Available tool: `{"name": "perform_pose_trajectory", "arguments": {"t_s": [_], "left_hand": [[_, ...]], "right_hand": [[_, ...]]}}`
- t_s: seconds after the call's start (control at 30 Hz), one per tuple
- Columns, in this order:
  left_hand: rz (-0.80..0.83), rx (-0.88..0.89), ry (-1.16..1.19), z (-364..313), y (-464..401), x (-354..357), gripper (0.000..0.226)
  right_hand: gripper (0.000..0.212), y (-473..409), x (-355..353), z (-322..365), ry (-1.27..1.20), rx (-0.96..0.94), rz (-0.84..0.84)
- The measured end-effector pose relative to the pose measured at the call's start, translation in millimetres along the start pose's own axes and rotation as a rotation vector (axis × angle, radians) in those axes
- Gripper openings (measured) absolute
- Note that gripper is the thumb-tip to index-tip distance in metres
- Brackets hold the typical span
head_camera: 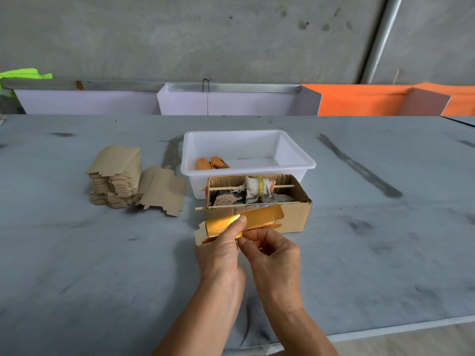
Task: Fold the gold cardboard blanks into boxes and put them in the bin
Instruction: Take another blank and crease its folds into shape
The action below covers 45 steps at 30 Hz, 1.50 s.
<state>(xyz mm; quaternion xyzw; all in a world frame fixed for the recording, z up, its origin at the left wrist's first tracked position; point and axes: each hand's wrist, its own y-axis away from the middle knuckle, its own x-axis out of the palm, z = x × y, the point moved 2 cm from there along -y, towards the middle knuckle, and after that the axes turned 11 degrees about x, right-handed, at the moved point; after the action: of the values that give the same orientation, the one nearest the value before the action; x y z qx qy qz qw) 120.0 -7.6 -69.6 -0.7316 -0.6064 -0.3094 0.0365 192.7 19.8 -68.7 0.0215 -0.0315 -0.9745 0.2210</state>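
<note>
A gold cardboard blank is held in the air just in front of a brown carton, partly folded into a long sleeve with flaps at both ends. My left hand grips it from below, thumb pressed on its shiny top face. My right hand pinches the blank's lower edge beside the left thumb. The white plastic bin stands behind, with two folded gold boxes in its near left corner. A stack of flat blanks lies brown side up at the left, one loose blank leaning against it.
An open brown carton with sticks, a cloth roll and scraps sits right in front of the bin. The grey table runs wide to both sides. Its near edge shows at bottom right. White and orange panels line the far edge.
</note>
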Motion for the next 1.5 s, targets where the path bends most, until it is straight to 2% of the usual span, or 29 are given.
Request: {"name": "perform_pose_trajectory", "arguments": {"t_s": [0.37, 0.5, 0.6, 0.83, 0.9, 1.0, 1.23, 1.3, 1.43, 1.5], "left_hand": [[0.003, -0.042, -0.024, -2, -2, 1, 0.022], [0.081, -0.151, 0.041, -1, -6, 4, 0.043], [0.135, -0.247, 0.046, 1, -7, 4, 0.053], [0.115, -0.264, 0.05, 4, -9, 2, 0.037], [0.11, -0.26, 0.037, 5, -7, 3, 0.035], [0.099, -0.246, 0.024, 7, -5, 4, 0.02], [0.097, -0.244, 0.009, 0, -5, 4, 0.032], [0.104, -0.235, -0.006, -3, -5, 4, 0.032], [0.099, -0.183, 0.041, -8, 0, 6, 0.038], [0.088, -0.143, 0.057, -8, 3, 7, 0.041]], "right_hand": [[0.023, 0, 0, 2, -0.05, 0.091, 0.056], [0.02, 3, 0, 4, -0.035, 0.003, 0.007], [0.013, 3, 1, 2, -0.068, 0.052, -0.03], [0.002, 0, -1, 2, -0.172, 0.245, 0.027], [0.013, 1, 0, 5, -0.176, 0.238, 0.076], [0.023, 2, 1, 5, -0.182, 0.253, 0.088], [0.03, 4, -2, 7, -0.234, 0.271, 0.112], [0.03, 5, -3, 6, -0.226, 0.237, 0.097], [0.009, 8, -3, 6, -0.16, 0.015, 0.018], [0.006, 8, -2, 6, -0.135, -0.063, -0.026]]}}
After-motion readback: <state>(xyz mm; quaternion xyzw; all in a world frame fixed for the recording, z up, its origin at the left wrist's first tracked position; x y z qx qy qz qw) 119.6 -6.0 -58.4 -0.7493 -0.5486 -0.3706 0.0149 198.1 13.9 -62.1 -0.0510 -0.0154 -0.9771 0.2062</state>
